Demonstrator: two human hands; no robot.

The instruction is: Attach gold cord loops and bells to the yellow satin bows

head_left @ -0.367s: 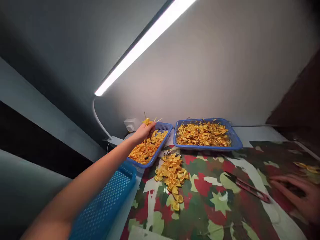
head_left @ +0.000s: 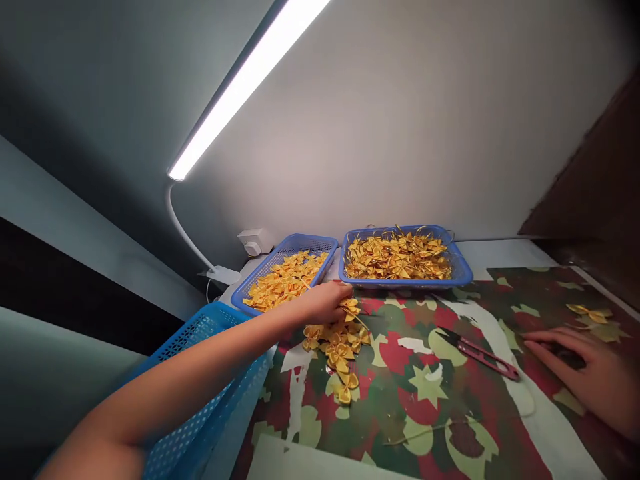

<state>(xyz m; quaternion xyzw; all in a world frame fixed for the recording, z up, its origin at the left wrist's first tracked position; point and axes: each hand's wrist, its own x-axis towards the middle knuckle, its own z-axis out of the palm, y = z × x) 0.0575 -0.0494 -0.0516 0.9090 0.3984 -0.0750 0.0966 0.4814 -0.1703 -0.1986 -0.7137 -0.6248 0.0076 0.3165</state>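
Lowered from above the left blue basket point(head_left: 310, 244), the left hand point(head_left: 327, 303) is now over a loose pile of gold ribbon bows point(head_left: 337, 352), fingers seemingly pinching one bow point(head_left: 352, 306). Bows heap both that basket and the right blue basket point(head_left: 410, 285); the pile and a lone bow point(head_left: 595, 313) lie outside, so handling looks unfinished. Whether the curled right hand point(head_left: 587, 363) grips anything cannot be told.

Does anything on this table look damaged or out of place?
Yes. The patterned table cover looks torn or worn: ragged pale patches interrupt its camouflage-like print. Also, one yellow bow lies by itself beyond the right hand, well apart from the heap of bows near the left hand.
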